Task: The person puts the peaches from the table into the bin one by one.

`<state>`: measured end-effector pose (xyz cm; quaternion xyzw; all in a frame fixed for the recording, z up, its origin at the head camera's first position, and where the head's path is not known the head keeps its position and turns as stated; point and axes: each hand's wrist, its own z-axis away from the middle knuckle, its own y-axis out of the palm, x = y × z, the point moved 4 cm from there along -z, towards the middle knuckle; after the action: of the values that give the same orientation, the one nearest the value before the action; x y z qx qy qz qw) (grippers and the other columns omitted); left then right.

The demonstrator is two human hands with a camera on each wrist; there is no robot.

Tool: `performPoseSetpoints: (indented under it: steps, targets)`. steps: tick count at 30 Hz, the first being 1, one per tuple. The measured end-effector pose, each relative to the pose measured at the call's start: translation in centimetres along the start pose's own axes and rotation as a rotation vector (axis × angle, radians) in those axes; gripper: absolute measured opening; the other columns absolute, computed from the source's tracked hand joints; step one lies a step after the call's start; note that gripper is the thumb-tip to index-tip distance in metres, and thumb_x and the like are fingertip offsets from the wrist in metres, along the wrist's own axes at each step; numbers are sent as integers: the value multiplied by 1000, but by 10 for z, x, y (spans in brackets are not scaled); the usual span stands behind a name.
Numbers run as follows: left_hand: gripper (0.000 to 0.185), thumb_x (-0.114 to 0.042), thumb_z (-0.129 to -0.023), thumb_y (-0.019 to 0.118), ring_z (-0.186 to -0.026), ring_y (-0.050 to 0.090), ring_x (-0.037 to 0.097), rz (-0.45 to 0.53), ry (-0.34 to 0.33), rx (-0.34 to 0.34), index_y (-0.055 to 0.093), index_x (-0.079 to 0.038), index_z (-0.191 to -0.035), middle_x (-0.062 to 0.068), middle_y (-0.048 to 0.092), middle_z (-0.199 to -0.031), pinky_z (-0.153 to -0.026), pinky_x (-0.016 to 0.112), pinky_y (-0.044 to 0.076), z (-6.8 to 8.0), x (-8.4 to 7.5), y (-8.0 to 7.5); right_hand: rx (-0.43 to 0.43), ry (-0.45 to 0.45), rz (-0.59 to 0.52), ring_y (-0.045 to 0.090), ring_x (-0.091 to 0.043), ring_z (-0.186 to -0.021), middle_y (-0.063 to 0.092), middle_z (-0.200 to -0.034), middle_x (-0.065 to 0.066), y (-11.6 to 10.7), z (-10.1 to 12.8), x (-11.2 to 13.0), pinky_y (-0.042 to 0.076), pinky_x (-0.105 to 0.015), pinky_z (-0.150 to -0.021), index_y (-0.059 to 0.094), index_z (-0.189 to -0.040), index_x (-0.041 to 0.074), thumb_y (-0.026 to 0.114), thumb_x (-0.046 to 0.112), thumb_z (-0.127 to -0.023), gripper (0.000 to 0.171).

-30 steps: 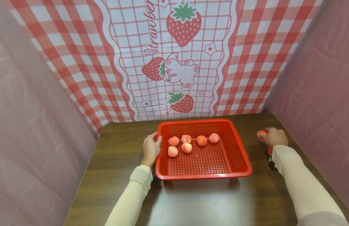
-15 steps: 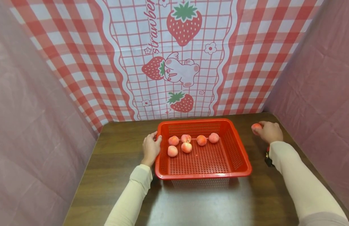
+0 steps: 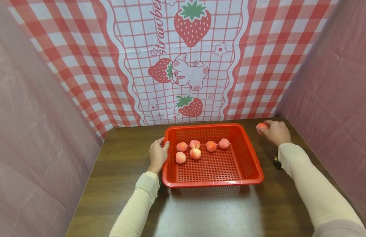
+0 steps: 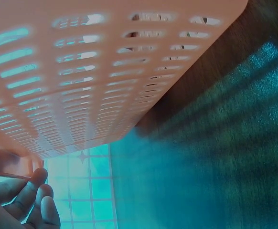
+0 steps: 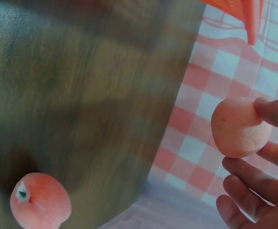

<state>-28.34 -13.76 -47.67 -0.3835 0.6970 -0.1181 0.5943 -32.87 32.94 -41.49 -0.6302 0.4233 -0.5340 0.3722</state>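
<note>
A red plastic basket (image 3: 212, 183) with slotted walls stands on the table, with several peaches (image 3: 195, 154) lying toward its back and left. My left hand (image 3: 158, 156) grips the basket's left rim; in the left wrist view its fingers (image 4: 37, 188) curl under that rim. Right of the basket, my right hand (image 3: 278, 132) pinches a peach (image 5: 239, 126) between thumb and fingers, held above the table. Another peach (image 5: 41, 202), bearing a small white and green mark, rests on the table in the right wrist view. My right arm and hand hide it in the head view.
The brown wooden table (image 3: 120, 184) extends around the basket. A red-and-white checked strawberry cloth (image 3: 188, 75) hangs behind its back edge. Pink curtains (image 3: 330, 98) close off the left and right sides. A small black object (image 3: 277, 163) shows beside the right cuff.
My right hand has moved back and left, away from the table's right side, carrying the peach. My left hand stays on the basket rim, and the basket's peaches lie as before.
</note>
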Motion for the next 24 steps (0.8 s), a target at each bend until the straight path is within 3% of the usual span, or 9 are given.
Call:
performPoseSetpoints:
  steps: [24]
  targets:
    - [33, -22, -90, 67, -93, 64, 34, 7, 1, 7, 70, -6, -118, 14, 71, -97, -85, 47, 48, 1, 0, 0, -94, -87, -6, 58, -51, -97, 66, -104, -33, -9, -4, 36, 43, -64, -90, 62, -123, -3, 67, 27, -90, 45]
